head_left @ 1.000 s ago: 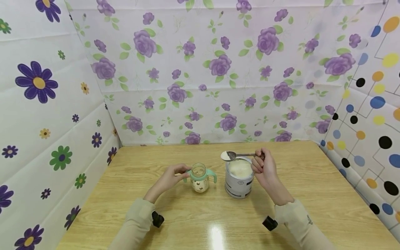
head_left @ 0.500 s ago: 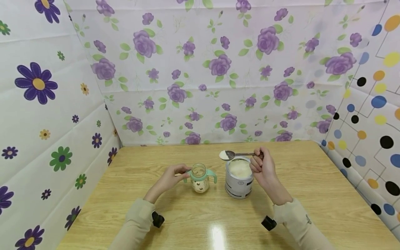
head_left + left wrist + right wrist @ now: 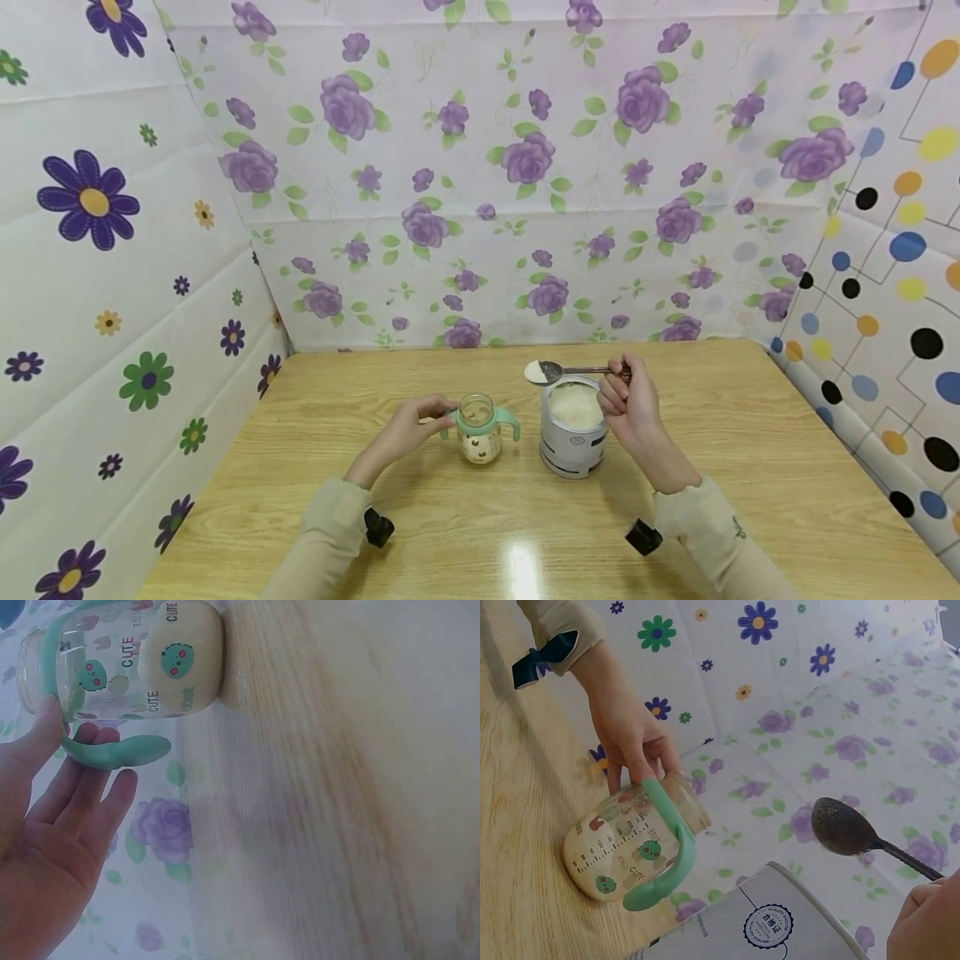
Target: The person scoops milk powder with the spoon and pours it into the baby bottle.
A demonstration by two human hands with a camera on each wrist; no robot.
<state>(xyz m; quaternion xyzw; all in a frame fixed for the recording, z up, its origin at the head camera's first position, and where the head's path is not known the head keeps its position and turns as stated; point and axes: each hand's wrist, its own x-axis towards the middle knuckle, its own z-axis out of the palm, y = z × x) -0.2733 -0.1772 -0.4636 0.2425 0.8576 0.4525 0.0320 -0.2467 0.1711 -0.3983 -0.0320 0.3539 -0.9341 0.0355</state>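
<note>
A clear baby bottle (image 3: 480, 443) with a green two-handled collar stands uncapped on the table, pale contents in its lower part. My left hand (image 3: 411, 429) pinches its left handle (image 3: 112, 752) between thumb and fingers. To its right is an open white can (image 3: 572, 446) filled with pale powder (image 3: 576, 405). My right hand (image 3: 632, 406) grips a metal spoon (image 3: 585, 370) by the handle's end, level above the can's rim. White powder lies on the tip side of the spoon's bowl. From the right wrist view, only the underside of the bowl (image 3: 841, 826) shows.
The wooden table (image 3: 450, 533) reaches back to a floral cloth wall (image 3: 480, 208). Patterned cloth also hangs on the left (image 3: 135, 317) and right (image 3: 885, 333). A small black device (image 3: 378, 527) sits at the left wrist, and another black device (image 3: 643, 537) at the right.
My right hand and the spoon have shifted slightly left over the can, toward the bottle. The left hand and the bottle stay where they were.
</note>
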